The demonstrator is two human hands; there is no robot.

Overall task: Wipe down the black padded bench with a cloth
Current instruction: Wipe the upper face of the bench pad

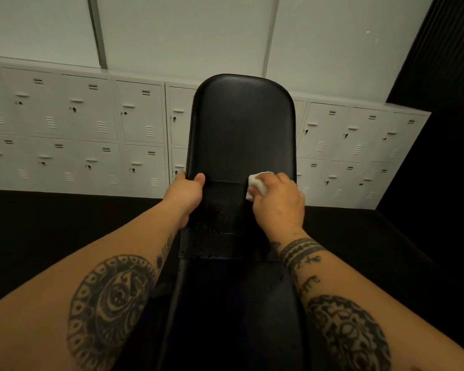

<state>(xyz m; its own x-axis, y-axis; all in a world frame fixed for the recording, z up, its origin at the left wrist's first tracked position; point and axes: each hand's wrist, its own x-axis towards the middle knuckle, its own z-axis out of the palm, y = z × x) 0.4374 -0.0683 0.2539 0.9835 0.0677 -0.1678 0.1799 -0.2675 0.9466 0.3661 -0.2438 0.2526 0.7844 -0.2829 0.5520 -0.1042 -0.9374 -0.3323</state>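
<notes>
The black padded bench runs away from me down the middle of the head view, its back pad raised and its seat pad dark near the bottom. My left hand grips the left edge of the back pad at its lower end, thumb on top. My right hand holds a small folded white cloth and presses it on the pad's lower right part. Both forearms reach in from the bottom corners.
A bank of white lockers lines the wall behind the bench on both sides. The floor is black. A dark wall panel stands at the right.
</notes>
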